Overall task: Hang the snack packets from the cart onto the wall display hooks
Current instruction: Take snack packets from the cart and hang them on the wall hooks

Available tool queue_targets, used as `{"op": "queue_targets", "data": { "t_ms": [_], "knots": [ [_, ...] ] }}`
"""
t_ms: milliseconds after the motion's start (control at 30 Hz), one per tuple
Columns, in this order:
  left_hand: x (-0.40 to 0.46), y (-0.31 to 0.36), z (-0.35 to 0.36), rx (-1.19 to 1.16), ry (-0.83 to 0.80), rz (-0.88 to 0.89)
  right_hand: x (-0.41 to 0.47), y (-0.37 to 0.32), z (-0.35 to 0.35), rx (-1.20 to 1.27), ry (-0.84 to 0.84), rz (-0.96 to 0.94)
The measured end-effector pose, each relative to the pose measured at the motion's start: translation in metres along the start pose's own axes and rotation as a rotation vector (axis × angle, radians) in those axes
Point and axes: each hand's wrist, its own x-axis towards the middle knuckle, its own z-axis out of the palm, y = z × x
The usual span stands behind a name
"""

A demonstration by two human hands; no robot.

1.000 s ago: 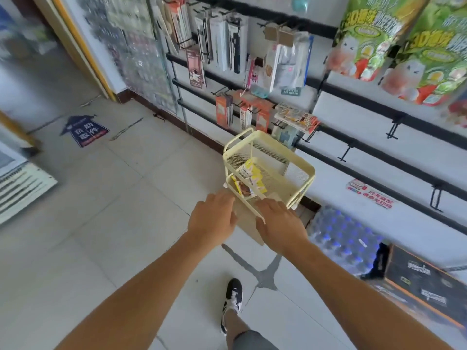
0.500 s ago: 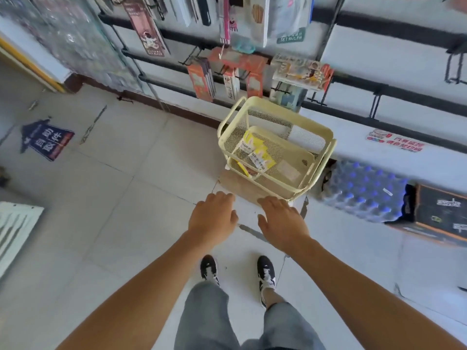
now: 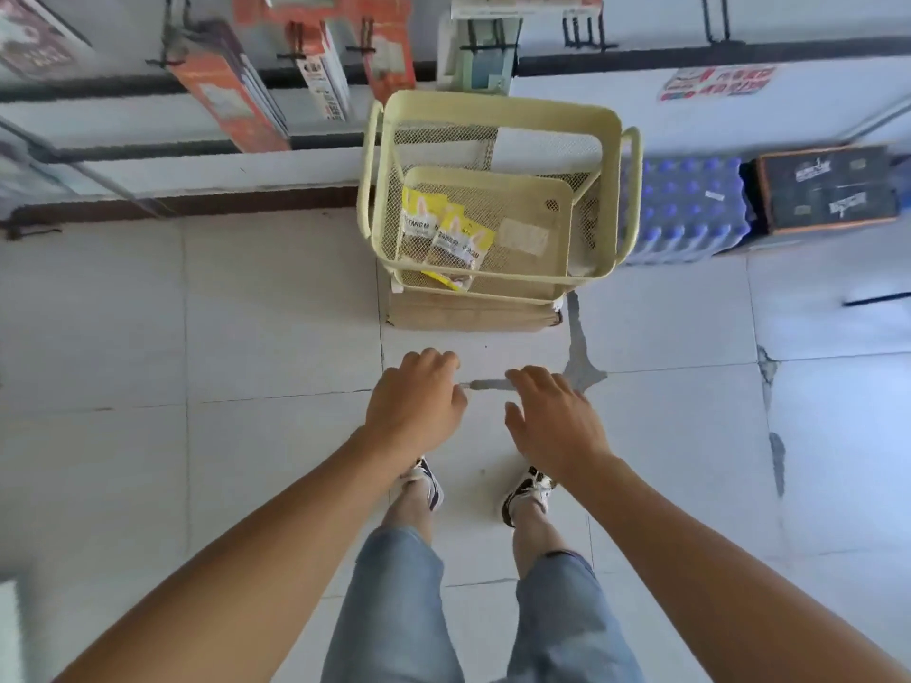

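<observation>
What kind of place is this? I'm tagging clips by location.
Probably a small shop: boxed goods hang from black wall hooks, a shrink-wrapped pack of blue-capped water bottles sits on the floor, and a pale yellow mesh cart holds yellow snack packets.

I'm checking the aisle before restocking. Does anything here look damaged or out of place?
The floor does: a dark cracked patch runs from the yellow cart toward the right hand, with more chipped seams further right. The snack packets lie loosely overlapped in the cart, which isn't odd.

both arms stretched forward; left hand point(image 3: 413, 402) and right hand point(image 3: 557, 420) palm-down, fingers loosely curled, holding nothing.
</observation>
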Motion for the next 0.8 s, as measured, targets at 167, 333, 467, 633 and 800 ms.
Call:
{"op": "queue_targets", "data": {
  "t_ms": [167,333,467,633,800],
  "knots": [
    [0.019,-0.02,0.034,-0.02,-0.063,0.016,0.01,-0.009,0.043,0.037,-0.049,0.072],
    [0.032,-0.035,0.086,-0.069,-0.079,-0.033,0.032,0.001,0.089,0.064,-0.045,0.096],
    [0.051,-0.052,0.139,-0.099,-0.045,-0.081,0.057,0.017,0.139,0.095,-0.001,0.09],
    [0.1,-0.075,0.205,-0.094,0.038,-0.107,0.113,0.053,0.199,0.129,0.087,0.071],
    [0.163,-0.105,0.248,-0.088,0.187,-0.11,0.192,0.071,0.248,0.105,0.248,-0.033]
  ]
}}
